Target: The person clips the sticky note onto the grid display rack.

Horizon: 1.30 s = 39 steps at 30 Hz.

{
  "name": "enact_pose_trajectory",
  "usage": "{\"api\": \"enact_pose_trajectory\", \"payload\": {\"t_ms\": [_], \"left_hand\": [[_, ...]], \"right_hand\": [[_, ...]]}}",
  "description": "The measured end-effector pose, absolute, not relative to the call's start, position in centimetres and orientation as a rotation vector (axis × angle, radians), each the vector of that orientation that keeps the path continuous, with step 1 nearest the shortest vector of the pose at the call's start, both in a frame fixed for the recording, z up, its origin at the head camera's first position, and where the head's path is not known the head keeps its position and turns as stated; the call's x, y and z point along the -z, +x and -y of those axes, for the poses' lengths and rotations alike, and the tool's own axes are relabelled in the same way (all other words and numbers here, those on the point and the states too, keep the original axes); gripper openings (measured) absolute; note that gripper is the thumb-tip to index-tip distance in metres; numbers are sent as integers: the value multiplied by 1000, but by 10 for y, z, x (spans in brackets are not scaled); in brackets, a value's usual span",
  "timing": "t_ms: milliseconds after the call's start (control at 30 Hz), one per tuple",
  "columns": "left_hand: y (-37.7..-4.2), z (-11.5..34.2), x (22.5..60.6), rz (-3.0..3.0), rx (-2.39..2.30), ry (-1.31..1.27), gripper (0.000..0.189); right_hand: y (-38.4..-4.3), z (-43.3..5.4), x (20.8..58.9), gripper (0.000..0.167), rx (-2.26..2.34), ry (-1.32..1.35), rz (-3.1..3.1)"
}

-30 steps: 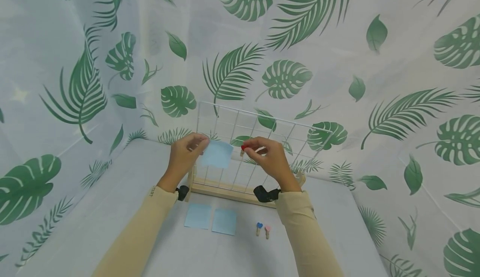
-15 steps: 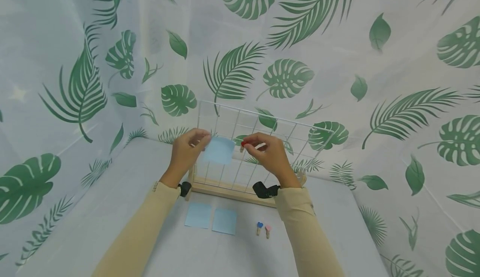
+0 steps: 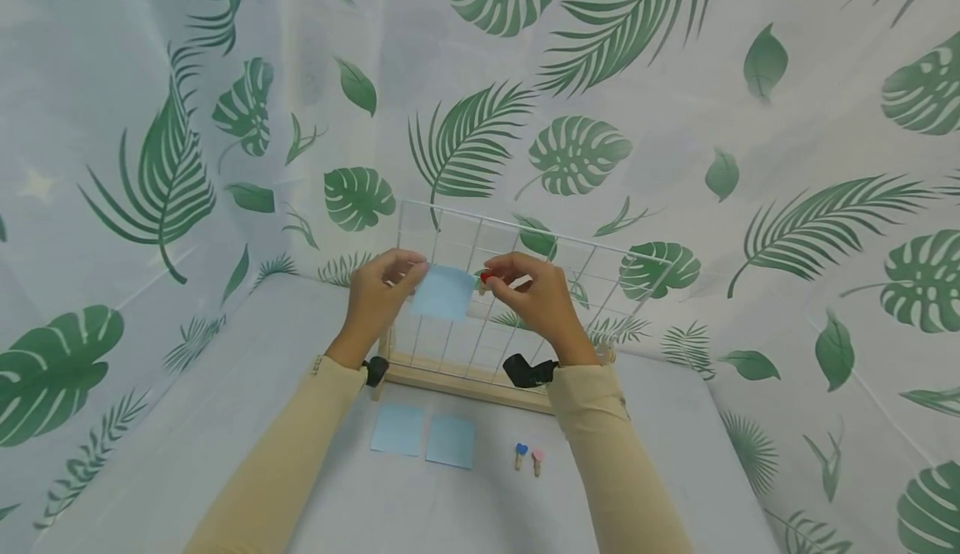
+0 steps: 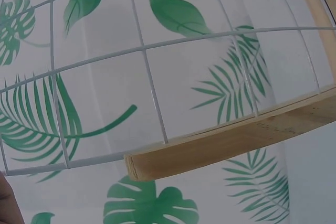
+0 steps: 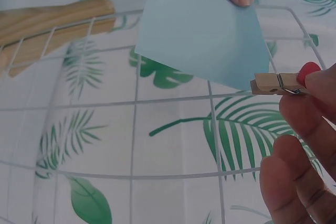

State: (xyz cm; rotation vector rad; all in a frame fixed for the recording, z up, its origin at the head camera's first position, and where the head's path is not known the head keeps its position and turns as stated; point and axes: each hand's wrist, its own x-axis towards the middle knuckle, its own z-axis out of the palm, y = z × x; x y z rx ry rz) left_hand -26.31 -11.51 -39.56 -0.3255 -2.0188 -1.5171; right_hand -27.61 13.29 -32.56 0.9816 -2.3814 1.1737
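My left hand [image 3: 381,297] pinches a light blue square sheet of paper [image 3: 444,294] by its left edge, in front of a white wire grid [image 3: 480,242]. My right hand [image 3: 538,300] holds a small wooden clothespin [image 5: 266,83] with a red top between thumb and index finger. In the right wrist view the clothespin's tip lies right by a corner of the paper; whether they touch, I cannot tell. Only a bit of a left finger [image 4: 7,203] shows in the left wrist view, where the paper is out of sight.
The grid stands in a wooden base [image 3: 457,381]. Before it on the white table [image 3: 330,512] lie two more blue sheets, a left one [image 3: 397,430] and a right one [image 3: 450,441]. To their right are a blue-heart clothespin [image 3: 521,456] and a pink-heart one [image 3: 537,461].
Both hands have risen a little along the grid, with the paper and the red-topped clothespin still held. The paper has also shifted slightly right, nearer the clothespin.
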Motion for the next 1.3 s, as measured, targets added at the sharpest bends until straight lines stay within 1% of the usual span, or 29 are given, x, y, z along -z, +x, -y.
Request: {"api": "enact_pose_trajectory", "payload": {"t_ms": [633,833,1000,1300], "left_hand": [[-272,114,387,1998,1528,-314,19],[-275,113,385,2003,1511,-291,19],[-277,113,385,1991,1501,-293,18],[-279,113,382,1970,1496,-283,18]], "right_hand": [[-281,-122,313,10,-1093,958,2420],[-281,-116,310,14,-1083,933,2412],[-280,-112,308,8,-1103,935,2392],[-281,-108,306,7,-1092,927,2374]]}}
